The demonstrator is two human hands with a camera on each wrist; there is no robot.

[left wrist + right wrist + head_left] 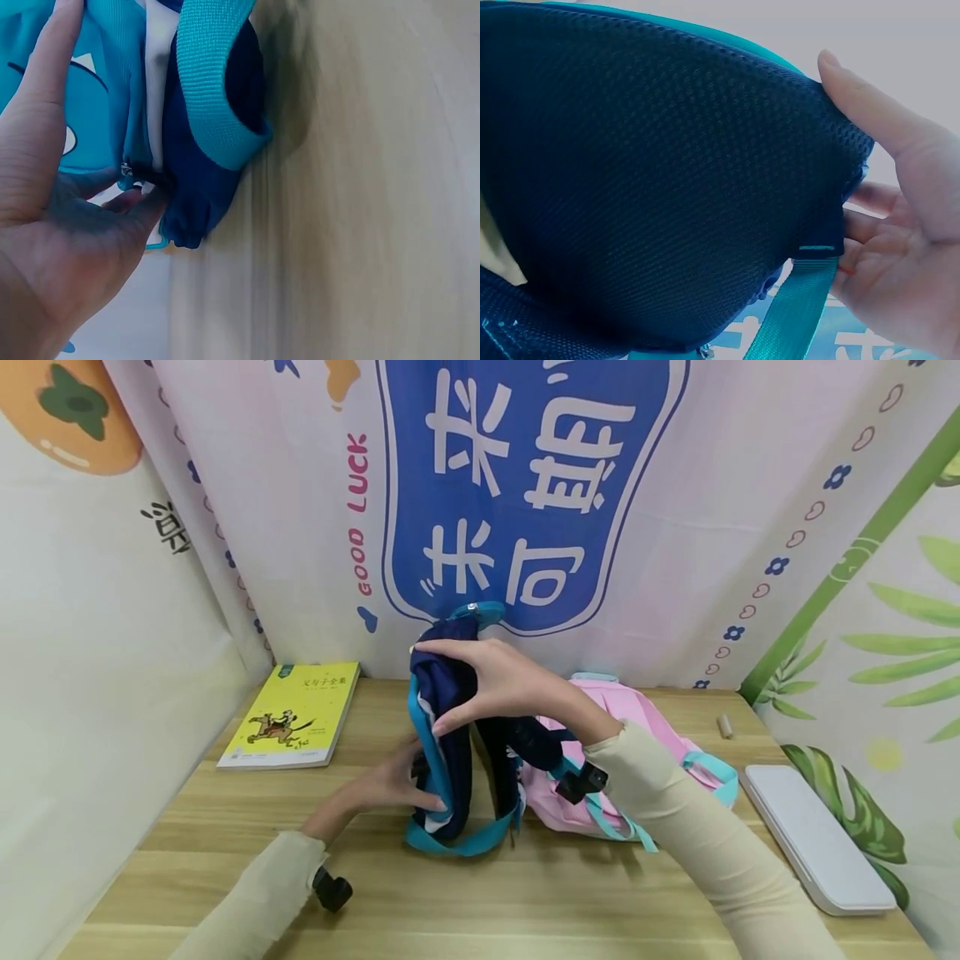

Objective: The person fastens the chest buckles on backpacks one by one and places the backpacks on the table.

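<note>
A navy and teal backpack (pixel 459 777) stands on edge on the wooden table, its narrow side facing the head camera. My left hand (pixel 386 781) holds its lower left side, thumb on the teal edge. In the left wrist view, the fingers bend around the bag beside a metal zipper pull (pixel 126 171), and a teal strap (pixel 206 82) loops nearby. Higher up, my right hand (pixel 506 681) grips the bag with thumb and fingers spread across its side. The right wrist view shows the dark mesh back panel (pixel 682 172), with that hand's fingertips partly hidden behind its edge.
A pink backpack (pixel 633 710) with mint straps lies just right of the navy one. At the left is a yellow book (pixel 296 714). A long white case (pixel 821 839) and a small beige cylinder (pixel 724 727) lie at the right. Printed cloth (pixel 300 568) hangs behind the table.
</note>
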